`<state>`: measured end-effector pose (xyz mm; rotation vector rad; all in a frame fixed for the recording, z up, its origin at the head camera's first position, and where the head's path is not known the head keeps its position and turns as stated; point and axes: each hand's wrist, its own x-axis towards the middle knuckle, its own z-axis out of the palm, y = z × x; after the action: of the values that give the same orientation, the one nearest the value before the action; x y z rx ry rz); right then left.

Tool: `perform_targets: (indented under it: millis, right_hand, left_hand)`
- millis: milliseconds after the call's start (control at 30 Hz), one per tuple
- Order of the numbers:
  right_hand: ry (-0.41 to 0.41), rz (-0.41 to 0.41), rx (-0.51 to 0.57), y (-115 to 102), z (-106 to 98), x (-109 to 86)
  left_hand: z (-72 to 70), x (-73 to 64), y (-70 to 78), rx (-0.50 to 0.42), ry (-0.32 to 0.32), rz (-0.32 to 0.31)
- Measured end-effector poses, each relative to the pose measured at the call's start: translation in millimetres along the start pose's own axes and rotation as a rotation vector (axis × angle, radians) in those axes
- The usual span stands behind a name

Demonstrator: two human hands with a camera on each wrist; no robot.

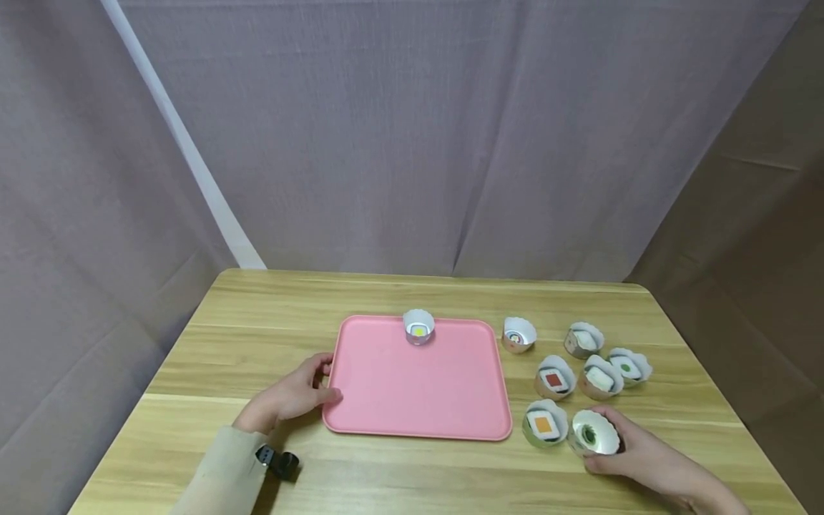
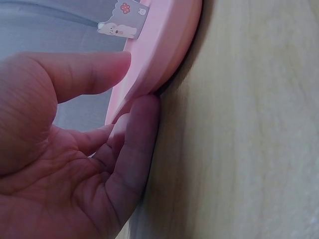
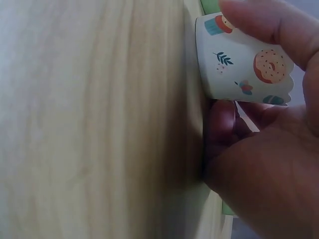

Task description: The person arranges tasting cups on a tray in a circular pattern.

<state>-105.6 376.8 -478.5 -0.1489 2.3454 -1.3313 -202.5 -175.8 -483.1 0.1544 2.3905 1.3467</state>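
My left hand (image 1: 290, 395) holds the left edge of a pink tray (image 1: 418, 393), thumb over the rim and fingers against its side and underside in the left wrist view. At the tray's far edge stands a paper baking cup (image 1: 420, 340) containing a white piece with a yellow-green square. On the right, my right hand (image 1: 637, 454) grips another paper baking cup (image 3: 244, 64) printed with a doughnut and leaves, its thumb on one side and fingers on the other. Something green shows inside that cup, which is upright and close over the table.
Several more paper cups stand right of the tray. A green one (image 1: 543, 440) with an orange-marked white piece is beside the gripped cup; a cup (image 1: 552, 393) with a red-marked piece stands behind it. The wooden table (image 1: 257, 322) ends at grey curtains (image 1: 360, 143).
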Motion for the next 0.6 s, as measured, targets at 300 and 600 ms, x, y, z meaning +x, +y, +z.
perform_targets:
  millis: [300,600]
  right_hand:
    - [-0.03,0.071,0.076,4,-2,1.9]
    - [0.132,-0.002,-0.025,-8,-5,-6.1]
  left_hand:
    - [-1.4,-0.4,-1.5,0.026,-0.018,0.011]
    - [-1.1,-0.4,-1.0,-0.035,-0.009,0.033]
